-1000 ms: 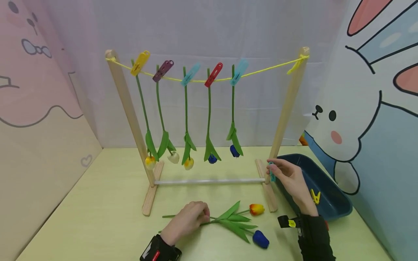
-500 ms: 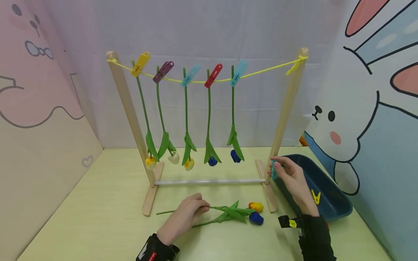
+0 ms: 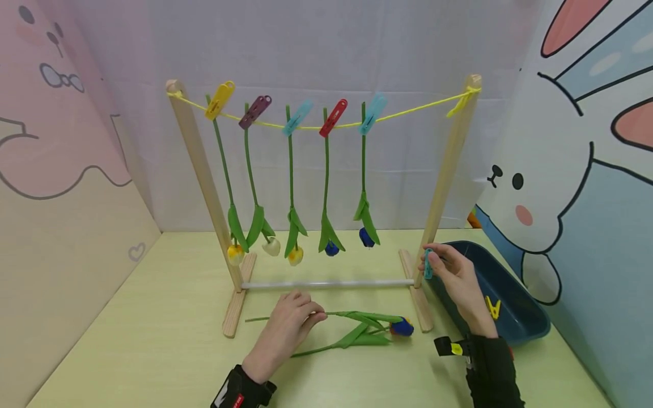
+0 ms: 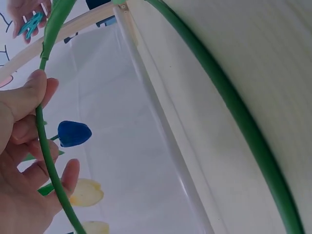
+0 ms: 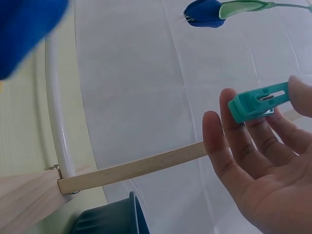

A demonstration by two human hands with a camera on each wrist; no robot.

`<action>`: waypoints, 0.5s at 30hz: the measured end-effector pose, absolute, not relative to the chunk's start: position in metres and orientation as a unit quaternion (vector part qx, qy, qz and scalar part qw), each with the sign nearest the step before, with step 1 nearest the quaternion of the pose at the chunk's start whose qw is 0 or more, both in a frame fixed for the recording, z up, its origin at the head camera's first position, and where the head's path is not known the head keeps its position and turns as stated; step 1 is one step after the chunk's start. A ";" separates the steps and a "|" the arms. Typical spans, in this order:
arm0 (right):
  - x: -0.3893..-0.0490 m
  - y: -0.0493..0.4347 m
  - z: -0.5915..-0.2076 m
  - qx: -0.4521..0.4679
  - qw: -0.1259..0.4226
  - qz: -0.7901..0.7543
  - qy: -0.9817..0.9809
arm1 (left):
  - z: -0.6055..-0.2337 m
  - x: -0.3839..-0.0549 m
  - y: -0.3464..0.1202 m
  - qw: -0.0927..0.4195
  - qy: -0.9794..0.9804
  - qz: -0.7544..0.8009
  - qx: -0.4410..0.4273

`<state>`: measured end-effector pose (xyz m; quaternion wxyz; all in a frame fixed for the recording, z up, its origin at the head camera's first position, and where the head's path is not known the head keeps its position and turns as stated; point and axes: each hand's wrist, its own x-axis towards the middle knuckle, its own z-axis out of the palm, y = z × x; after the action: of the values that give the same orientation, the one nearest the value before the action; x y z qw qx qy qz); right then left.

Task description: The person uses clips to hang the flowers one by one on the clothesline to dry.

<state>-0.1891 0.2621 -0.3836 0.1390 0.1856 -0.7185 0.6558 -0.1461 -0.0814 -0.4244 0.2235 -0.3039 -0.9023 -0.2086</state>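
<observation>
My left hand (image 3: 291,324) pinches the green stem of an artificial blue tulip (image 3: 403,327) between thumb and finger, low over the table. The left wrist view shows that stem (image 4: 53,173) running across the palm. Nearer me, a second tulip's stem (image 3: 318,351) lies on the table; its red-yellow bloom is mostly hidden behind the blue one. My right hand (image 3: 457,277) holds a teal clothespin (image 5: 258,102) by its handle end beside the right post. Several tulips hang bloom-down from a yellow string (image 3: 418,107), each held by a clothespin, such as the red clothespin (image 3: 333,118).
A wooden frame with a left post (image 3: 204,175), a right post (image 3: 449,164) and a white bottom rod (image 3: 326,284) stands on the table (image 3: 153,340). At right, a dark blue basin (image 3: 530,323) holds a yellow clothespin (image 3: 492,307). A white cloth (image 3: 316,45) hangs behind.
My left hand has moved away from me, carrying the blue tulip's stem with it. The blue bloom now overlaps the red-yellow one. My right hand stays by the post with the teal clothespin.
</observation>
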 end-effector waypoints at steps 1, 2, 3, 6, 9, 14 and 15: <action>-0.189 0.262 -0.384 0.186 0.137 0.655 -0.719 | -0.425 -0.146 -0.081 0.230 -0.904 -0.203 -0.299; -0.189 0.262 -0.383 0.186 0.135 0.654 -0.720 | -0.425 -0.146 -0.081 0.236 -0.905 -0.198 -0.292; -0.189 0.262 -0.383 0.186 0.134 0.654 -0.721 | -0.425 -0.147 -0.081 0.243 -0.906 -0.196 -0.287; -0.189 0.262 -0.383 0.184 0.132 0.649 -0.726 | -0.424 -0.147 -0.081 0.281 -0.900 -0.189 -0.275; -0.188 0.262 -0.382 0.181 0.134 0.646 -0.729 | -0.424 -0.149 -0.082 0.331 -0.886 -0.184 -0.266; -0.188 0.263 -0.383 0.179 0.137 0.648 -0.728 | -0.423 -0.150 -0.084 0.402 -0.863 -0.179 -0.250; -0.188 0.263 -0.383 0.180 0.137 0.649 -0.726 | -0.423 -0.150 -0.084 0.413 -0.859 -0.177 -0.245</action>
<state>-0.1885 0.2632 -0.3827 0.1375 0.1802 -0.7259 0.6494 -0.1501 -0.0840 -0.4229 0.4132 -0.2447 -0.8592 -0.1767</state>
